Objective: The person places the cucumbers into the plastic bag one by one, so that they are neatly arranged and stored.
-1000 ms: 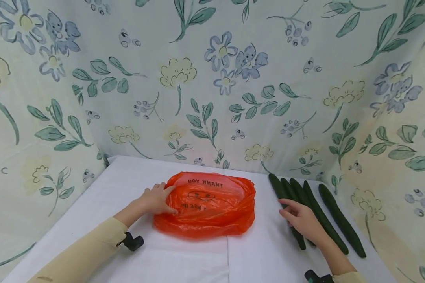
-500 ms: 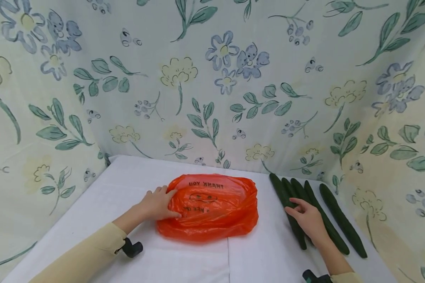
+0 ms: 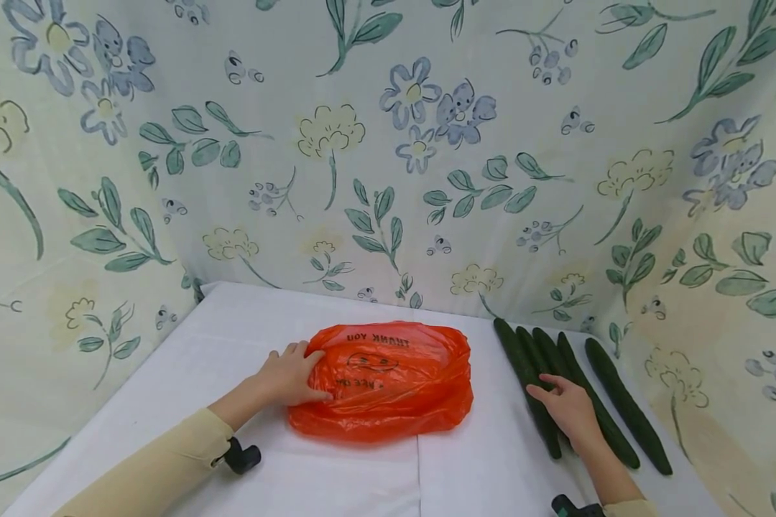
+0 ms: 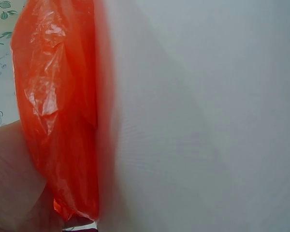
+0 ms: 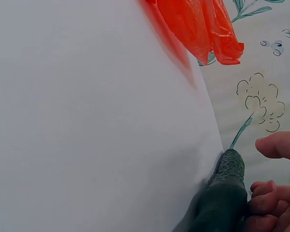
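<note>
A red plastic bag [image 3: 388,380], printed with mirrored lettering and a smiling face, lies plump on the white cloth; what fills it is hidden. My left hand [image 3: 289,377] touches its left end, thumb and fingers spread against the plastic. In the left wrist view the bag [image 4: 63,106] bulges beside the hand [image 4: 12,169]. Several long green cucumbers lie side by side at the right. Over the leftmost cucumber [image 3: 517,352] and its neighbours hovers my right hand [image 3: 569,413], thumb and forefinger apart. The right wrist view has a cucumber [image 5: 222,203] right beside the bent fingers [image 5: 270,203].
A white cloth [image 3: 336,474] covers the table, with a crease down its middle. Floral curtains [image 3: 362,143] stand behind it and at both sides. The rightmost cucumber [image 3: 627,406] lies a little apart from the others, near the table's right edge.
The bag has shifted slightly right and nearer, my left hand moving with it. My right hand has moved a little right and nearer over the cucumbers.
</note>
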The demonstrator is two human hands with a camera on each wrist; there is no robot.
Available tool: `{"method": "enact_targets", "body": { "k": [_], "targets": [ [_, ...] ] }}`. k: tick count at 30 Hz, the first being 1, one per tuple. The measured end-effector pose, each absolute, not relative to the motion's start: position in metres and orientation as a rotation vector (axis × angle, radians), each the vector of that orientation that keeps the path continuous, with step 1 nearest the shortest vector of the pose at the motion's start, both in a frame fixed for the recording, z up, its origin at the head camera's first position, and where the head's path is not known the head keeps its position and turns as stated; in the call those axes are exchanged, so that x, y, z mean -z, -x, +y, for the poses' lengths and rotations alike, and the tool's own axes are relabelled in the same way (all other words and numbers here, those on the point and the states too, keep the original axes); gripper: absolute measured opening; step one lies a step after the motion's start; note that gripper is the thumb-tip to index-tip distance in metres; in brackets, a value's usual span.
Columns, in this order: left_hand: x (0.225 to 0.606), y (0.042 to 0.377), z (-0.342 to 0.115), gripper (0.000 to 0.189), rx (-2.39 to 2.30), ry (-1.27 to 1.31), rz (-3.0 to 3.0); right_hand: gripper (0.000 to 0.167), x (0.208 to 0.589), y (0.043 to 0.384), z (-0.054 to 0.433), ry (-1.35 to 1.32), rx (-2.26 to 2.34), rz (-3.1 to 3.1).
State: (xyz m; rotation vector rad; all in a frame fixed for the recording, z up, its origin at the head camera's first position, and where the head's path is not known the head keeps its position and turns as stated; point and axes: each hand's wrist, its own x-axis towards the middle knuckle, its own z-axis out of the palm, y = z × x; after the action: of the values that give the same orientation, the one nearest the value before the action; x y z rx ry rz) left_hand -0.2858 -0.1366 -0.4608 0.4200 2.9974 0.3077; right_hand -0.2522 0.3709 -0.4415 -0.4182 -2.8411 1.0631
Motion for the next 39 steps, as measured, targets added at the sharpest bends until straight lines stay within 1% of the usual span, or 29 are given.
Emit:
{"method": "enact_targets", "body": {
  "k": [5, 12, 19, 26, 39],
  "targets": [
    [0.462, 0.286, -0.137, 0.095, -0.299, -0.416, 2.989, 0.066, 0.442, 0.252, 0.370, 0.454, -1.074, -2.854],
    [0.463, 0.287, -0.137, 0.094, -0.290, -0.429, 2.992, 0.073, 0.445, 0.255, 0.369, 0.482, -1.074, -2.914],
    [0.467, 0.284, -0.137, 0.093, -0.296, -0.438, 3.003, 0.071, 0.452, 0.256, 0.371, 0.538, -1.062, -2.910],
    [0.465, 0.282, -0.136, 0.092, -0.292, -0.435, 3.012, 0.065, 0.453, 0.254, 0.369, 0.533, -1.077, -2.899],
    [0.464, 0.284, -0.140, 0.094, -0.329, -0.429, 2.978, 0.078, 0.459, 0.254, 0.369, 0.566, -1.005, -2.940]
  ]
}}
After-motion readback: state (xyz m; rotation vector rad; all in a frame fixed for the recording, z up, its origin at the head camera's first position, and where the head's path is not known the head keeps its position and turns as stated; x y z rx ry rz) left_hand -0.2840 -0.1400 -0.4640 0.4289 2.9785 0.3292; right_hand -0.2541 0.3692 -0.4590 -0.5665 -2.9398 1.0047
